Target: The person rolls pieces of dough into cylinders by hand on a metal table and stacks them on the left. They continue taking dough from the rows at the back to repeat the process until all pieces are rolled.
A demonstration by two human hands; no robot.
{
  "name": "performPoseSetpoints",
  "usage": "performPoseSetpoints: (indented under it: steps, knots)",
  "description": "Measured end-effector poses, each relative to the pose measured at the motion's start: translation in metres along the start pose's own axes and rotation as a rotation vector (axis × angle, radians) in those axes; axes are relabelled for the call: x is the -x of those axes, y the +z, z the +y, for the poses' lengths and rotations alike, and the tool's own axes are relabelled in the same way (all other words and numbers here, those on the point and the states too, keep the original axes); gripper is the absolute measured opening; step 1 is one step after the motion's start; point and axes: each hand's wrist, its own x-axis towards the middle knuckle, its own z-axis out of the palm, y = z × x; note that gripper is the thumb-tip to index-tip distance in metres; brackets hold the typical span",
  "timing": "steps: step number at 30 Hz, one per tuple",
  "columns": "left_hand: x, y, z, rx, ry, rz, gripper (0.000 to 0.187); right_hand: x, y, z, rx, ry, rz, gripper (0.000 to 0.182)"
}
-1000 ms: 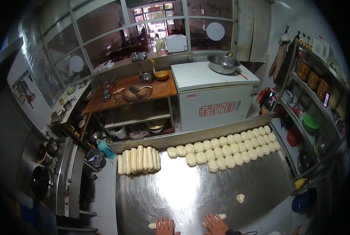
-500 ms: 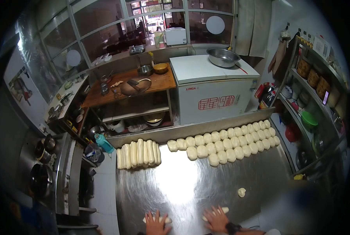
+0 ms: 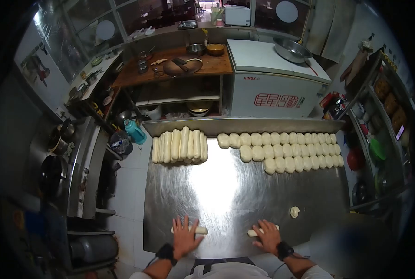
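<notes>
My left hand (image 3: 184, 236) lies flat, fingers spread, over a short dough roll (image 3: 201, 230) near the front of the steel table (image 3: 170, 195). Under the fingers of my right hand (image 3: 267, 236) is a second dough roll (image 3: 251, 233), its ends showing on both sides. Both palms rest on top of the dough rather than wrapped round it. A small dough lump (image 3: 294, 212) sits to the right, apart from my hands. At the back left lie several long dough sticks (image 3: 184, 144) side by side. Rows of round dough pieces (image 3: 282, 151) line the back right.
A raised metal ledge (image 3: 244, 124) runs along the table's back edge. Beyond it stand a white chest freezer (image 3: 249, 88) with a steel basin (image 3: 293, 50) and a wooden counter (image 3: 138, 79). Shelves (image 3: 370, 135) flank the right; a blue-green flask (image 3: 135, 132) stands left.
The view has tipped further down, showing more of my forearms and the table's front edge. Both hands remain on their dough rolls.
</notes>
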Motion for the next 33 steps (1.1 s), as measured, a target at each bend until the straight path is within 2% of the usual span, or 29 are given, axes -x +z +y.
performPoseSetpoints:
  steps: [1, 3, 5, 6, 8, 10, 11, 12, 13, 14, 16, 18, 19, 20, 21, 22, 23, 24, 25, 26, 27, 28, 29, 30, 32, 33]
  knots:
    - [-0.032, -0.009, -0.006, -0.001, -0.055, 0.014, 0.080, -0.012, -0.007, 0.008, -0.048, 0.009, -0.005, 0.063]
    - [-0.091, -0.006, -0.025, -0.075, -0.155, 0.259, 0.077, -0.033, -0.025, 0.016, -0.089, 0.016, -0.026, 0.057]
    - [-0.107, -0.014, -0.031, -0.056, -0.194, 0.252, 0.077, -0.050, -0.040, 0.019, -0.114, 0.056, -0.301, 0.045]
    - [-0.111, -0.015, -0.032, -0.048, -0.230, 0.254, 0.076, -0.057, -0.036, 0.018, -0.099, 0.053, -0.310, 0.045]
    - [-0.083, -0.025, -0.018, -0.084, -0.192, 0.213, 0.077, -0.084, -0.013, 0.010, -0.444, 0.263, 0.069, 0.041]
    - [-0.053, -0.033, -0.006, -0.048, -0.062, -0.024, 0.076, -0.155, 0.002, 0.008, -0.732, 0.328, 0.202, 0.043]
    - [-0.041, -0.021, -0.008, -0.046, -0.062, -0.026, 0.076, -0.195, -0.011, -0.001, -0.837, 0.379, 0.195, 0.044]
    - [-0.028, -0.006, -0.011, -0.007, 0.057, 0.070, 0.067, -0.239, -0.032, -0.013, -0.942, 0.429, 0.188, 0.045]
    - [-0.020, 0.003, -0.015, 0.032, 0.174, 0.165, 0.059, -0.279, -0.057, -0.025, -0.984, 0.424, 0.239, 0.049]
    - [-0.017, 0.007, -0.019, 0.030, 0.174, 0.163, 0.059, -0.325, -0.053, -0.020, -0.871, 0.367, 0.354, 0.054]
    - [-0.016, 0.012, -0.024, 0.146, 0.143, -0.006, 0.044, -0.400, -0.081, -0.028, -0.723, 0.277, 0.565, 0.056]
    - [-0.022, 0.003, -0.024, 0.179, 0.142, 0.054, 0.036, -0.452, -0.104, -0.041, -0.682, 0.298, 0.620, 0.047]
    - [-0.029, 0.001, -0.024, 0.301, 0.046, 0.158, 0.034, -0.464, -0.112, -0.049, -0.679, 0.298, 0.616, 0.047]
    - [-0.036, -0.001, -0.024, 0.421, -0.051, 0.261, 0.032, -0.471, -0.118, -0.056, -0.624, 0.293, 0.506, 0.049]
    - [-0.047, 0.000, -0.024, 0.427, -0.051, 0.259, 0.032, -0.472, -0.124, -0.061, -0.568, 0.289, 0.396, 0.051]
    - [-0.062, 0.001, -0.026, 0.664, -0.181, 0.377, 0.030, -0.466, -0.123, -0.065, -0.562, 0.295, 0.391, 0.051]
    - [-0.075, 0.001, -0.029, 0.903, -0.316, 0.492, 0.029, -0.452, -0.120, -0.070, -0.396, 0.251, 0.433, 0.051]
    - [-0.087, -0.026, -0.029, 1.102, -0.402, 0.448, 0.028, -0.438, -0.115, -0.074, -0.225, 0.201, 0.473, 0.051]
    - [-0.099, -0.048, -0.030, 1.155, -0.419, 0.429, 0.032, -0.418, -0.105, -0.076, -0.256, 0.102, 0.570, 0.052]
    - [-0.111, -0.064, -0.031, 1.208, -0.437, 0.409, 0.037, -0.401, -0.093, -0.081, -0.436, 0.111, 0.498, 0.050]
    - [-0.123, -0.071, -0.030, 1.187, -0.363, 0.492, 0.042, -0.376, -0.097, -0.101, -0.628, 0.064, 0.406, 0.050]
    - [-0.136, -0.079, -0.027, 1.162, -0.286, 0.575, 0.048, -0.356, -0.099, -0.114, -0.798, 0.119, 0.174, 0.053]
    - [-0.145, -0.099, -0.024, 1.144, -0.224, 0.526, 0.056, -0.338, -0.101, -0.128, -0.910, 0.034, 0.138, 0.051]
    - [-0.161, -0.104, -0.024, 1.334, -0.150, 0.450, 0.061, -0.330, -0.109, -0.144, -0.917, -0.022, 0.207, 0.047]
    - [-0.159, -0.112, -0.017, 1.138, -0.110, 0.486, 0.067, -0.341, -0.114, -0.140, -0.819, 0.034, 0.353, 0.041]
    - [-0.154, -0.120, -0.013, 1.136, -0.104, 0.481, 0.067, -0.351, -0.121, -0.136, -0.821, 0.039, 0.358, 0.041]
